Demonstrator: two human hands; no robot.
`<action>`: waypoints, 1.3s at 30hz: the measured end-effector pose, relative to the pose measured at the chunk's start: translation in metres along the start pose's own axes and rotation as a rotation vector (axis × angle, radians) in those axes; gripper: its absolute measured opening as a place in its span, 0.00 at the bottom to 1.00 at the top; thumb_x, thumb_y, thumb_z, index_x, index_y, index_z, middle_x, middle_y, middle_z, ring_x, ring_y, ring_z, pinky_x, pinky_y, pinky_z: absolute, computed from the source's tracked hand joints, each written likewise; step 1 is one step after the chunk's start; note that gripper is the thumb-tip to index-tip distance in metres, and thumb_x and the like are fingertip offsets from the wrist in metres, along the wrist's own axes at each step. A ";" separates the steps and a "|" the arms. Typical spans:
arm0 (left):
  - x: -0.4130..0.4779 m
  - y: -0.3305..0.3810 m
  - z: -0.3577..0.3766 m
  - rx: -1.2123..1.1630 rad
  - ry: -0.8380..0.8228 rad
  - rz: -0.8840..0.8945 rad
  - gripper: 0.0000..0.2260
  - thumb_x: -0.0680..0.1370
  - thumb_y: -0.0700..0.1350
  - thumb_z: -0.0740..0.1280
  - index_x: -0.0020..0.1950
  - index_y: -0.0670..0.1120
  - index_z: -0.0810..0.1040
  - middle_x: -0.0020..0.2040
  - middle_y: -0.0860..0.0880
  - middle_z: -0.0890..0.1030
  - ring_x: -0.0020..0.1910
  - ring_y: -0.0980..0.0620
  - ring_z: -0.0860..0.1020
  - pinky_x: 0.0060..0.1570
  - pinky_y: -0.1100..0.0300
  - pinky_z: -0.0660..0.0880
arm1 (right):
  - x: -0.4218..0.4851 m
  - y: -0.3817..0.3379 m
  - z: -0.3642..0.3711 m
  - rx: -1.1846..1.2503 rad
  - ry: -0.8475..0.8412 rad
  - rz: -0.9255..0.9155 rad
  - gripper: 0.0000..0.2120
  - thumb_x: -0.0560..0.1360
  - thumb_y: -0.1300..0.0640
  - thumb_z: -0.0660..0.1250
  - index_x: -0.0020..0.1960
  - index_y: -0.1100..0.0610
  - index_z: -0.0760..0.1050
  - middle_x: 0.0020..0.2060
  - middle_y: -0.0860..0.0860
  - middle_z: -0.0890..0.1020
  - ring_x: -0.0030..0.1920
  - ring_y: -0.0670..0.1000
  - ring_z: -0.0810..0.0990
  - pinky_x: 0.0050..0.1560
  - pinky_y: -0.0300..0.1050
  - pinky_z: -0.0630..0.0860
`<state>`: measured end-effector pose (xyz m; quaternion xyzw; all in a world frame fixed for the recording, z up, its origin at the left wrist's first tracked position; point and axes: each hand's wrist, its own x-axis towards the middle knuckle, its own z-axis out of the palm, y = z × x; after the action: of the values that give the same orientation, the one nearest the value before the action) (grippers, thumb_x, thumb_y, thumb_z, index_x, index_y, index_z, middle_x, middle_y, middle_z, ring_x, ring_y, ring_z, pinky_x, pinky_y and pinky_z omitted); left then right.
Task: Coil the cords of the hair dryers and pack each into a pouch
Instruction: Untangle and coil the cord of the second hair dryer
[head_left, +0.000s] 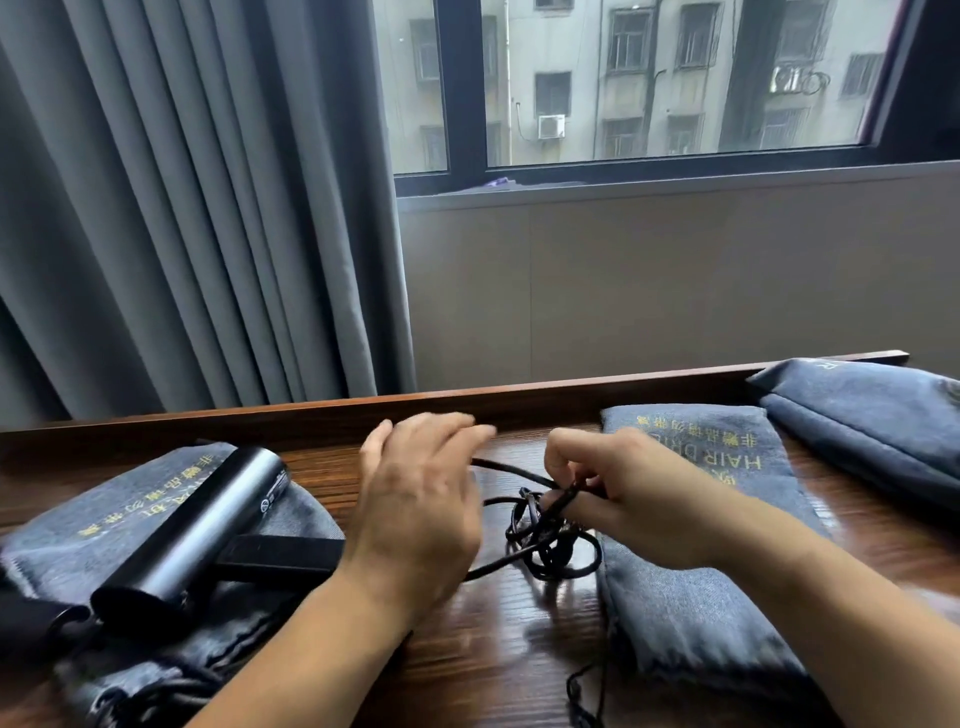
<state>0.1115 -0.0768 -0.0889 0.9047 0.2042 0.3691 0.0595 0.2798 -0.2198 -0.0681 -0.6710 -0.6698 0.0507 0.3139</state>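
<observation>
Setting: wooden desk (519, 649) with a raised back edge, below a window (675, 78); one grey curtain (182, 208) hangs at the left.
Hair dryers: one plainly seen, the dark hair dryer (208, 514), lying on its side at the left of the desk, handle pointing right.
Pouches: three, all blue-grey with gold lettering. The left pouch (104, 519) lies under the dryer, the middle pouch (691, 597) lies flat at the right, and the far pouch (872, 415) sits at the right rear corner.
Cord: one black cord (545, 540), in loose tangled loops on the desk between the two hands, touching the middle pouch's edge.
Left hand: left hand (421, 509) hovers, blurred, fingers stretched out and apart.
Right hand: right hand (623, 499) pinches the cord between thumb and forefinger above the loops.
</observation>
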 end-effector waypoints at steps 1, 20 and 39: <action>-0.001 0.004 0.002 -0.027 -0.064 0.104 0.18 0.78 0.46 0.59 0.65 0.54 0.79 0.59 0.57 0.80 0.61 0.56 0.74 0.73 0.43 0.64 | 0.001 -0.001 0.002 -0.047 0.002 -0.026 0.18 0.77 0.55 0.72 0.40 0.43 0.64 0.29 0.41 0.73 0.29 0.46 0.66 0.31 0.35 0.63; 0.002 0.012 -0.001 -0.289 0.117 -0.082 0.11 0.82 0.49 0.58 0.46 0.51 0.79 0.39 0.55 0.74 0.42 0.58 0.74 0.43 0.62 0.69 | 0.000 0.003 -0.010 0.530 -0.128 0.148 0.17 0.75 0.60 0.75 0.38 0.54 0.66 0.31 0.51 0.80 0.35 0.57 0.84 0.34 0.50 0.80; 0.006 -0.007 -0.023 -1.374 -0.139 -0.507 0.19 0.65 0.57 0.76 0.28 0.50 0.69 0.27 0.50 0.67 0.26 0.52 0.66 0.28 0.59 0.65 | 0.007 0.007 -0.002 0.679 0.362 0.444 0.14 0.78 0.58 0.71 0.41 0.57 0.66 0.29 0.53 0.76 0.27 0.50 0.77 0.27 0.45 0.76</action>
<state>0.0968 -0.0690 -0.0705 0.6098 0.1255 0.3306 0.7093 0.2881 -0.2132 -0.0672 -0.6555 -0.3890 0.2159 0.6102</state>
